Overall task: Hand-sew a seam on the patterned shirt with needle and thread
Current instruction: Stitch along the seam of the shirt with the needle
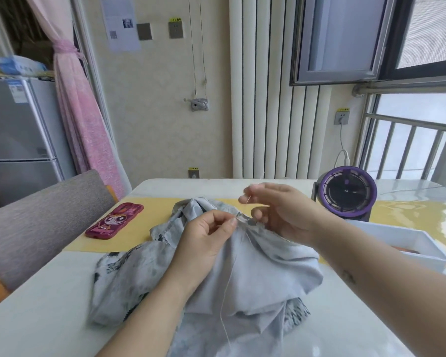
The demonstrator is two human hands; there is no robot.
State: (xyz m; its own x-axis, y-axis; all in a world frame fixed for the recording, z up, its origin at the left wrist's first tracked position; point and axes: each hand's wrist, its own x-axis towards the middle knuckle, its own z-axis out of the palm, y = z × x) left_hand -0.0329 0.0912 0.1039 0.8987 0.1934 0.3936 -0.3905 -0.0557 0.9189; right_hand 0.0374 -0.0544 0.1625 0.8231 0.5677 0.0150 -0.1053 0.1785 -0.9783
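Needle (248, 199) pinched in your right hand (283, 215); your left hand (206, 243) pinches the shirt (255, 274) seam, thread (225, 292) trailing.

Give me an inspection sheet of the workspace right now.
Surface: glossy white table with a yellow runner.
Job's things: grey patterned shirt bunched at the centre; thin needle; pale thread trailing down over the cloth.
Clutter: red cartoon phone case left of the shirt; purple round fan and white plastic box to the right.
Hands: left hand pinches the shirt's seam; right hand pinches the needle above it.
Cables: white cable from wall socket down behind the fan.
Surroundings: grey upholstered chair, silver fridge, pink curtain, window.
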